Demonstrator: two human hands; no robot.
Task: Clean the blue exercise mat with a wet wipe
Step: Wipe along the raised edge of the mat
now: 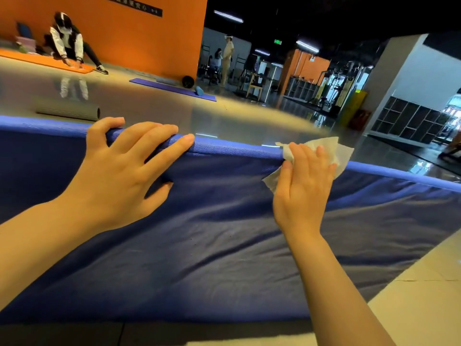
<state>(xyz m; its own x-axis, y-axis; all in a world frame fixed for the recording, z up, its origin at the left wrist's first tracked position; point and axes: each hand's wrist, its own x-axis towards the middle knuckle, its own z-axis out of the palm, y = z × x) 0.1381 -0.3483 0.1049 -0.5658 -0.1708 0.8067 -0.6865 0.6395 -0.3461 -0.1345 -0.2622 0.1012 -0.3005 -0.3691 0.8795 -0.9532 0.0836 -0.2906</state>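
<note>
The blue exercise mat [204, 245] fills the lower part of the view, its far edge running from left to right across the middle. My left hand [124, 168] lies on the mat with its fingers spread and draped over that far edge. Further right, my right hand [303, 181] grips a crumpled white wet wipe [331, 148] and presses it against the same edge. Part of the wipe sticks out above and to the left of the fingers.
A rolled grey mat [68, 112] lies on the glossy floor just beyond the edge. A purple mat [172, 89] and an orange mat [47, 61] with a crouching person [68, 41] lie further back. Gym equipment and shelves stand at the right.
</note>
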